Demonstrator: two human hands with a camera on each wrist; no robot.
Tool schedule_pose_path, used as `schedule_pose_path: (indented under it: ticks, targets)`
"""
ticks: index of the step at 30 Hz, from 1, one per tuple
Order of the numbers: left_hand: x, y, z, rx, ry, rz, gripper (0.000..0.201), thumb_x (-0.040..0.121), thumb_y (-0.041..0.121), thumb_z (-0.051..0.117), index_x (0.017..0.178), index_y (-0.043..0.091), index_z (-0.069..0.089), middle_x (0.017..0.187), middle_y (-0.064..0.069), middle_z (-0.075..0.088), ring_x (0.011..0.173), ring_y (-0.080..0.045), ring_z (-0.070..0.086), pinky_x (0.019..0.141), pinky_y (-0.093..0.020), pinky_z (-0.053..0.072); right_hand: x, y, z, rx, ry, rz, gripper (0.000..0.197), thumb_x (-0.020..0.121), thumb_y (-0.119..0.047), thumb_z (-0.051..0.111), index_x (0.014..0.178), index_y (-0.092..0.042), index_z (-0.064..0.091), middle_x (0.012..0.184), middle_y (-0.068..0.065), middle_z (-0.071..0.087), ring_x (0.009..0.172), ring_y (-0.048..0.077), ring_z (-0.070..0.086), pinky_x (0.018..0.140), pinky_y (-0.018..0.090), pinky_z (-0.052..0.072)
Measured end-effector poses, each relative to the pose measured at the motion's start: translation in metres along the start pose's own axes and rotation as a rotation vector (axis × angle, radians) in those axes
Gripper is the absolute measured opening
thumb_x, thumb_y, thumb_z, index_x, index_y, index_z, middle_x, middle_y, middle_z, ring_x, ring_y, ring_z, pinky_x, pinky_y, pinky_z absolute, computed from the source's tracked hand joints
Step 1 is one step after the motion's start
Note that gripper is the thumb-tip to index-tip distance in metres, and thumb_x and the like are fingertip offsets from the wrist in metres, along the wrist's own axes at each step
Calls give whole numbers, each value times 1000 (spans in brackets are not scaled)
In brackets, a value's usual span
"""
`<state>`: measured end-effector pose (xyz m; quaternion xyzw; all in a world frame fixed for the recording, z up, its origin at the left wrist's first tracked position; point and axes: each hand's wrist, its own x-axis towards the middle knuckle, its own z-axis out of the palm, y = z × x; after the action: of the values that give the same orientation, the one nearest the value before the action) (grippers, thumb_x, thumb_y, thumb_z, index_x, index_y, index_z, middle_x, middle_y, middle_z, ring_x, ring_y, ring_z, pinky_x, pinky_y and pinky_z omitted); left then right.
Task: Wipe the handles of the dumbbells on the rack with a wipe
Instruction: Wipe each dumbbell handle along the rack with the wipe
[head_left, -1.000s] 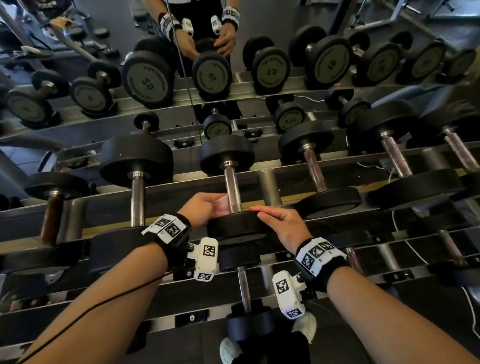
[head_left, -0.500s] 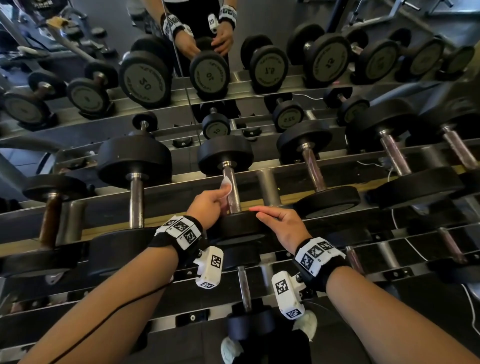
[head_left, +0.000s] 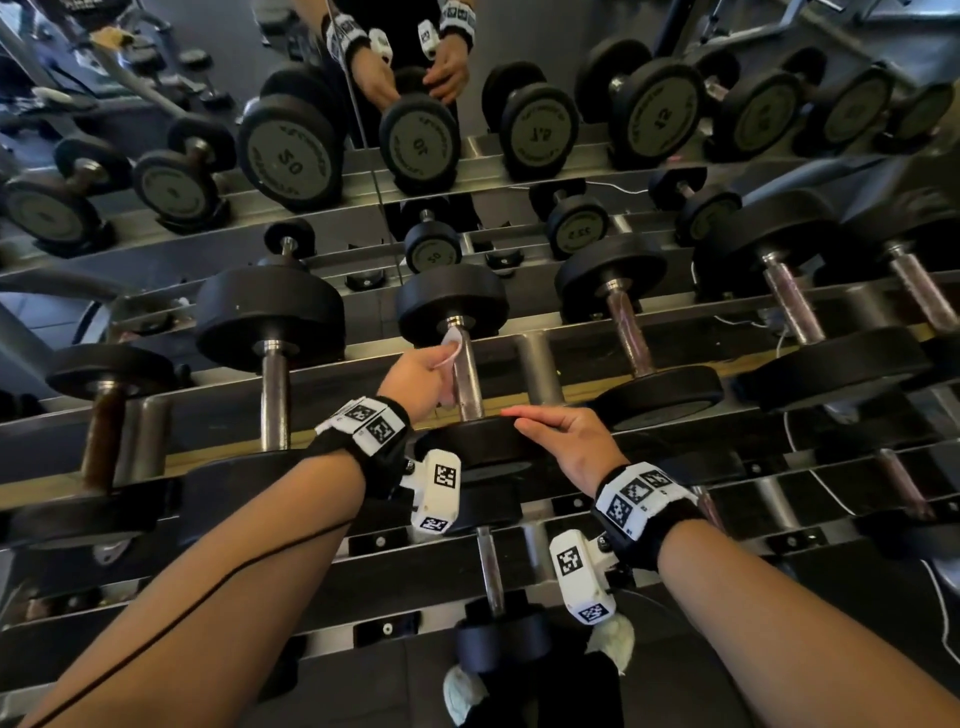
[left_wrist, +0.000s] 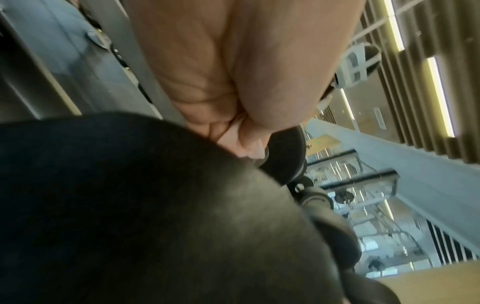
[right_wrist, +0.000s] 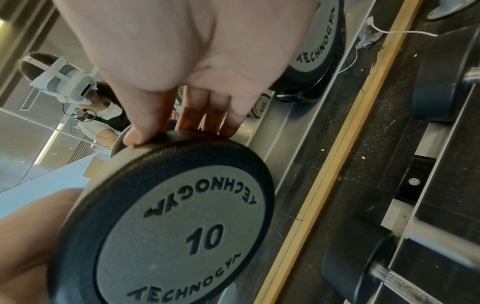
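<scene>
- We see the dumbbell (head_left: 470, 374) marked 10 lying across the upper rails of the rack (head_left: 540, 364), its long axis running straight away from us, one black head toward us and the other toward the mirror (head_left: 519, 31) behind the rack.
- Its steel handle (head_left: 467, 382) spans the gap between the two rails and points the same way, slightly tilted up at the far end.
- Our left hand (head_left: 415, 382) is curled against the left side of the handle, pinching a small pale wipe (head_left: 451, 343); the top of the wipe sticks up beside the handle just below the far head.
- In the left wrist view the fingers (left_wrist: 249, 131) are folded tightly, with a sliver of pale wipe between them.
- Our right hand (head_left: 563, 441) rests on the rim of the near head (right_wrist: 166, 222), fingers straight and laid over its top, thumb pressing the edge; it is not wrapped around anything.
- Neighbouring dumbbells (head_left: 270, 364) lie parallel to this one on both sides, all with handles pointing toward the mirror.
</scene>
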<state>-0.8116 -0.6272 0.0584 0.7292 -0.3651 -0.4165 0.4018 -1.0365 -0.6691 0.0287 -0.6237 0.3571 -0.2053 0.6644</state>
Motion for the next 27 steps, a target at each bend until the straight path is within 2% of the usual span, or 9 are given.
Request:
schedule_pose_path:
  ticks: [3, 5, 9, 11, 14, 19, 22, 25, 27]
  targets:
    - [-2, -3, 2, 40, -41, -51, 33, 100, 41, 52, 107, 17, 73, 98, -18, 71, 86, -28, 64, 96, -52, 51, -1, -1, 0, -3, 1, 5, 21, 93, -25, 67, 104, -39, 76, 110, -10, 74, 110, 7, 66, 101, 31, 49]
    - [-8, -9, -1, 38, -102, -67, 34, 99, 44, 54, 110, 17, 73, 96, -11, 69, 91, -27, 63, 102, -54, 47, -1, -1, 0, -7, 6, 9, 20, 92, -26, 67, 105, -39, 76, 109, -9, 75, 109, 8, 66, 102, 33, 49]
    - [-27, -12, -12, 106, -225, -95, 32, 95, 50, 56, 107, 28, 75, 100, 0, 76, 97, -15, 71, 96, -34, 51, -2, -4, 1, -25, 5, 23, 20, 93, -27, 66, 106, -39, 76, 111, -9, 74, 111, 10, 66, 104, 39, 49]
    - [-34, -9, -17, 113, -297, -96, 24, 97, 37, 58, 108, 25, 76, 101, 2, 76, 97, -12, 71, 92, -28, 50, -4, -8, 1, -35, -5, 50, 20, 94, -26, 65, 106, -38, 76, 110, -9, 74, 110, 11, 66, 104, 41, 49]
    - [-40, -7, -17, -8, -263, -147, 23, 98, 16, 56, 112, 13, 74, 101, -4, 75, 90, -12, 69, 79, -21, 51, -3, -19, 0, -131, -31, 68, 21, 95, -24, 63, 108, -34, 76, 108, -10, 74, 109, 8, 65, 105, 39, 48]
    - [-41, -2, -10, -110, -118, -199, 33, 96, -10, 43, 118, -5, 66, 112, -24, 67, 93, -26, 65, 83, -29, 54, -1, -46, -17, -363, -157, 33, 24, 100, -21, 56, 117, -23, 72, 113, -9, 71, 111, 6, 62, 99, 18, 44]
    - [-40, 12, -5, -162, -51, -183, 37, 94, -13, 41, 117, -1, 67, 111, -20, 68, 96, -30, 66, 90, -35, 54, -4, -65, -43, -459, -160, -34, 25, 100, -25, 55, 118, -23, 72, 116, -9, 70, 110, 3, 60, 94, 13, 39]
    - [-34, 38, 10, -193, -21, -125, 37, 94, -15, 40, 121, -5, 63, 104, -15, 66, 80, -22, 66, 67, -24, 56, -6, -81, -78, -447, -115, -77, 22, 99, -20, 58, 113, -25, 74, 112, -8, 72, 108, 5, 62, 97, 19, 43]
    - [-27, 59, 27, -131, -32, -78, 41, 93, -16, 37, 121, 0, 64, 104, -13, 66, 84, -22, 65, 67, -25, 54, -7, -88, -102, -438, -66, -101, 20, 97, -17, 60, 107, -27, 74, 108, -9, 73, 105, 3, 64, 97, 21, 46]
